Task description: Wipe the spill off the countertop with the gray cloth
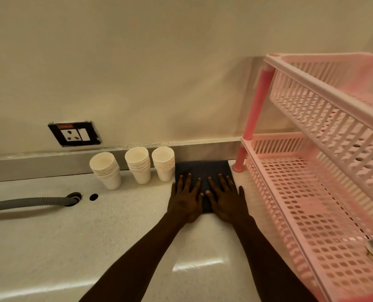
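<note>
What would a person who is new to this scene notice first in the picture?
Most striking are the two hands, left hand and right hand, pressed flat side by side on the gray cloth against the back wall. A large pink rack fills the right side, and three stacks of paper cups stand left of the cloth.

Pantry counter: paper cup stacks (135, 165), wall socket (74, 134), pink rack (325, 171).
</note>
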Demonstrator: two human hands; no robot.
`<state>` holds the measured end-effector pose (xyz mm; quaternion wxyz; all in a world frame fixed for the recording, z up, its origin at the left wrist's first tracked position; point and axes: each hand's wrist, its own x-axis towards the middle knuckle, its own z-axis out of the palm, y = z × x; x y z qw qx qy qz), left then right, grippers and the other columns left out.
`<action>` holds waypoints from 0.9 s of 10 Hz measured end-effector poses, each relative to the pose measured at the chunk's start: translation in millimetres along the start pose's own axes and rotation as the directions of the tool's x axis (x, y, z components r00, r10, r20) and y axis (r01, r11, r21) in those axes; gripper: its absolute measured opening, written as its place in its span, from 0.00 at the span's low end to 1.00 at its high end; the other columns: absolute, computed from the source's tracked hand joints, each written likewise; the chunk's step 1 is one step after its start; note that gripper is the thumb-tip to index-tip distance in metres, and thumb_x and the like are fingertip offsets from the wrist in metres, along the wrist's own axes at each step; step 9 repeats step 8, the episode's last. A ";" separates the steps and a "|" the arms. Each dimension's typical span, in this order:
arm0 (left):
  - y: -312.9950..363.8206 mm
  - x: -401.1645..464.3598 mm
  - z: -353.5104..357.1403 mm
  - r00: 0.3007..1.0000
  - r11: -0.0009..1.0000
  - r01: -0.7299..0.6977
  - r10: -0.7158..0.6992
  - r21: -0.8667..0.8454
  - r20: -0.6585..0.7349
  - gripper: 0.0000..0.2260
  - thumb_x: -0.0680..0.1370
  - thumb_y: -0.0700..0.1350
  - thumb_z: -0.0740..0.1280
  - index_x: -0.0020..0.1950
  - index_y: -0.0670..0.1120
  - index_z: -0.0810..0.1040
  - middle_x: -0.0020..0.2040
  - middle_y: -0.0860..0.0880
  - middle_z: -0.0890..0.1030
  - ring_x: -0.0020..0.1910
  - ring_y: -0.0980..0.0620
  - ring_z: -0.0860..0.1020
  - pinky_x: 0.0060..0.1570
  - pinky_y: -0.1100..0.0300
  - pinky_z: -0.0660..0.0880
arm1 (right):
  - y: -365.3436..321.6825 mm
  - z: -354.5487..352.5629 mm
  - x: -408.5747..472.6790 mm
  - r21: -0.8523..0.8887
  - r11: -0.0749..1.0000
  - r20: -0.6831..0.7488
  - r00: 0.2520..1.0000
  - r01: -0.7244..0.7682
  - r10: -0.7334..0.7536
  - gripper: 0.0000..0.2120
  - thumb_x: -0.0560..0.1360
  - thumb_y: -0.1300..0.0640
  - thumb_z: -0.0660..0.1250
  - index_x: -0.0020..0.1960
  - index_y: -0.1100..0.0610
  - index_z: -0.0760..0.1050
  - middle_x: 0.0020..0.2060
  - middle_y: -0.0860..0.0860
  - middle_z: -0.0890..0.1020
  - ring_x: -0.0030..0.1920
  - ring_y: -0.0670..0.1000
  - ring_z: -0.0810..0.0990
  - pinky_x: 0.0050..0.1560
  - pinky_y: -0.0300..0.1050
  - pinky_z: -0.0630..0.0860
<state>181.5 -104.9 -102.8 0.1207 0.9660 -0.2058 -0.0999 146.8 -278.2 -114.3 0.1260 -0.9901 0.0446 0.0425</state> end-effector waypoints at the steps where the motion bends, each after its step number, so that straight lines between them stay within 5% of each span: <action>1: -6.1 -0.3 -3.1 0.999 0.998 -0.046 0.046 0.041 0.000 0.29 0.83 0.63 0.44 0.82 0.57 0.41 0.83 0.48 0.37 0.81 0.45 0.34 0.80 0.44 0.38 | 4.7 -5.1 0.9 -0.015 1.000 0.025 1.000 0.002 -0.002 0.31 0.80 0.31 0.42 0.80 0.36 0.38 0.82 0.47 0.39 0.81 0.51 0.37 0.77 0.68 0.37; 2: -4.7 -4.3 -1.6 0.992 0.995 -0.093 0.096 0.042 -0.077 0.30 0.82 0.63 0.44 0.82 0.56 0.41 0.83 0.47 0.38 0.81 0.45 0.35 0.81 0.46 0.39 | 3.8 -8.4 1.6 -0.002 1.000 0.000 1.000 0.013 -0.013 0.34 0.78 0.29 0.39 0.80 0.36 0.37 0.82 0.48 0.38 0.81 0.52 0.35 0.75 0.66 0.33; 4: -1.8 -10.1 2.0 0.998 0.997 -0.070 0.070 0.036 0.007 0.30 0.83 0.63 0.44 0.82 0.56 0.40 0.83 0.47 0.37 0.82 0.45 0.35 0.78 0.49 0.36 | 3.3 -4.3 -10.4 -0.036 0.999 0.017 1.000 0.014 -0.014 0.33 0.79 0.31 0.40 0.81 0.39 0.36 0.82 0.49 0.38 0.81 0.52 0.36 0.76 0.66 0.35; 5: 0.7 -18.8 -6.1 0.996 0.997 -0.067 0.064 -0.047 -0.056 0.30 0.83 0.62 0.46 0.83 0.54 0.42 0.84 0.46 0.45 0.83 0.45 0.41 0.79 0.50 0.41 | -3.2 -13.5 -16.9 0.016 1.000 -0.149 0.989 -0.007 0.009 0.34 0.81 0.33 0.44 0.83 0.46 0.49 0.83 0.54 0.49 0.82 0.55 0.46 0.78 0.61 0.41; 6: 0.2 -43.4 -13.5 0.979 0.981 -0.066 0.028 -0.184 -0.204 0.31 0.83 0.62 0.49 0.83 0.52 0.49 0.83 0.46 0.56 0.82 0.46 0.54 0.80 0.49 0.54 | -22.0 -21.8 -33.9 0.122 0.992 -0.417 0.908 0.020 0.032 0.34 0.80 0.35 0.48 0.79 0.54 0.63 0.78 0.59 0.65 0.78 0.59 0.62 0.77 0.58 0.60; 7: -5.8 -78.6 -23.9 0.919 0.968 -0.156 0.070 -0.196 -0.387 0.30 0.83 0.63 0.48 0.83 0.53 0.51 0.83 0.49 0.56 0.82 0.49 0.55 0.79 0.52 0.58 | -50.5 -18.8 -62.7 0.060 0.991 -0.470 0.879 0.120 -0.078 0.34 0.81 0.35 0.50 0.80 0.53 0.61 0.80 0.58 0.62 0.79 0.60 0.60 0.77 0.60 0.62; 8: -22.5 -111.0 -37.3 0.873 0.968 -0.196 0.099 -0.157 -0.477 0.30 0.82 0.65 0.47 0.82 0.57 0.45 0.83 0.54 0.48 0.82 0.56 0.44 0.78 0.58 0.48 | -71.2 -10.3 -83.8 0.009 0.968 -0.388 0.893 0.251 -0.228 0.36 0.80 0.31 0.50 0.83 0.49 0.53 0.82 0.55 0.54 0.81 0.59 0.52 0.77 0.63 0.55; 9: -22.5 -111.0 -37.3 0.873 0.968 -0.196 0.099 -0.157 -0.477 0.30 0.82 0.65 0.47 0.82 0.57 0.45 0.83 0.54 0.48 0.82 0.56 0.44 0.78 0.58 0.48 | -71.2 -10.3 -83.8 0.009 0.968 -0.388 0.893 0.251 -0.228 0.36 0.80 0.31 0.50 0.83 0.49 0.53 0.82 0.55 0.54 0.81 0.59 0.52 0.77 0.63 0.55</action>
